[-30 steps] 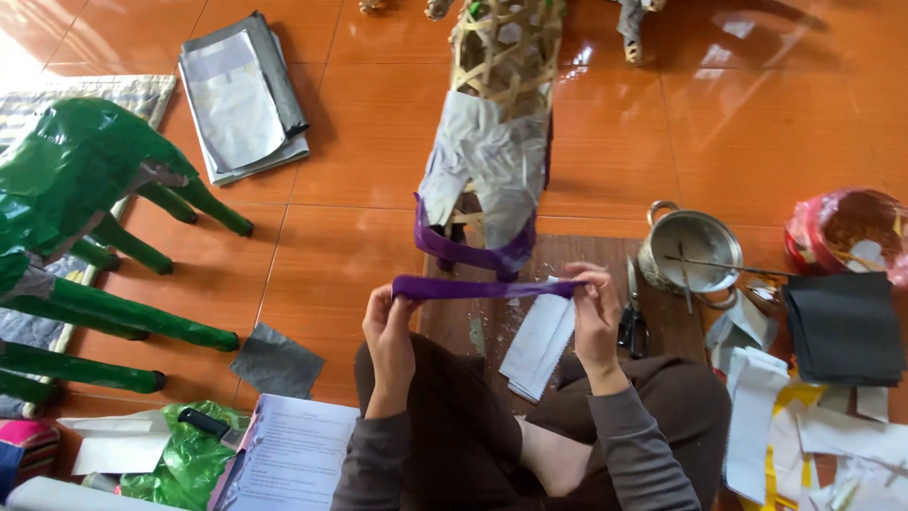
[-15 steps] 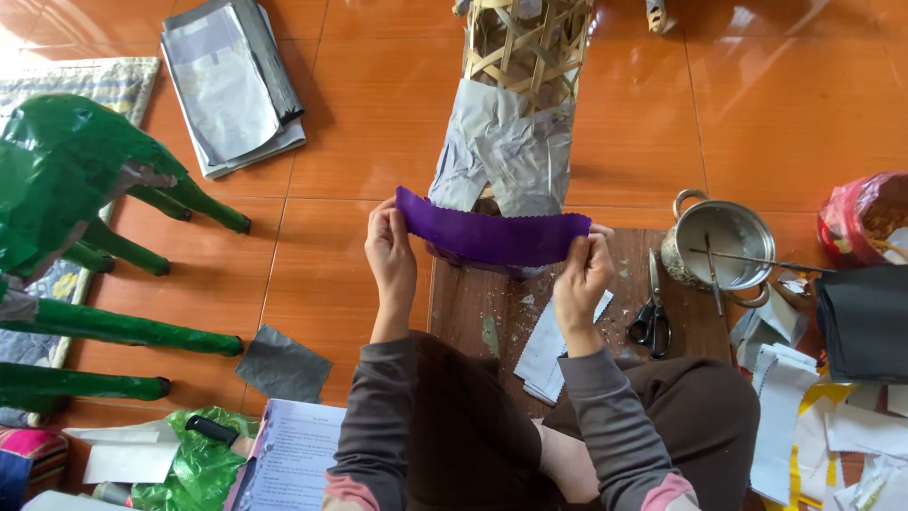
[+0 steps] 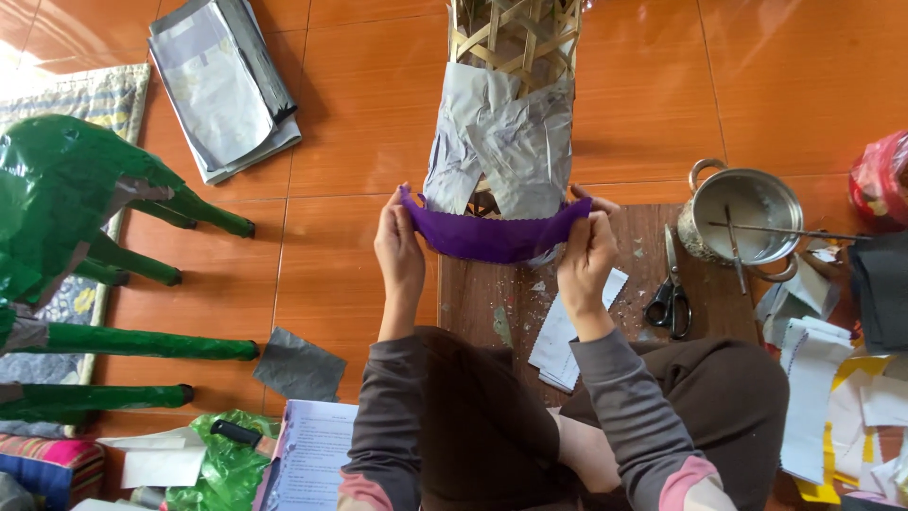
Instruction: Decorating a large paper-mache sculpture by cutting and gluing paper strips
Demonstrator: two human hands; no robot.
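A purple paper strip point(image 3: 492, 237) with a zigzag upper edge is stretched between my two hands. My left hand point(image 3: 399, 248) pinches its left end and my right hand point(image 3: 584, 248) pinches its right end. The strip sags across the near end of a woven bamboo frame point(image 3: 515, 38) that is partly covered with grey paper point(image 3: 492, 142). Below my hands lies a brown wooden board point(image 3: 492, 303) with scraps of paper on it.
Black-handled scissors point(image 3: 670, 301) lie on the board beside a metal pot point(image 3: 747, 213) with sticks across it. Green paper-covered figures point(image 3: 85, 208) lie at left. Grey sheets point(image 3: 222, 85) sit at the back left, loose papers point(image 3: 823, 378) at right, a booklet point(image 3: 307, 454) near my knee.
My hands lifted the purple strip from near my lap forward to the paper-covered end of the bamboo frame, and it now shows its wide face.
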